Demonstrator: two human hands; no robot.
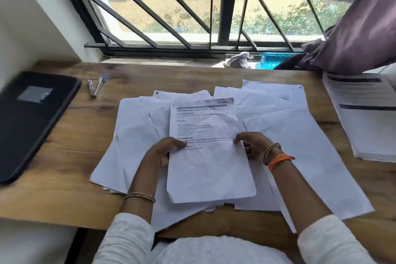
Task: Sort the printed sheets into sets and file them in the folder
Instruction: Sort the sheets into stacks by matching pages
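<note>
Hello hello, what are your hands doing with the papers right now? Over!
Left hand and right hand both grip one printed sheet. Loose sheets spread beneath it. Black folder shut, far left. Nothing in the way.

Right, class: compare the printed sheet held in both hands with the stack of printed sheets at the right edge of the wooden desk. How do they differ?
The held white printed sheet is a single page; the stack of printed sheets is many pages thick.
The held sheet is gripped by the left hand and right hand above loose papers; the stack rests untouched on the wooden desk.
The held sheet looks creased; the stack lies flat.
Both are white paper with dark print.
</note>
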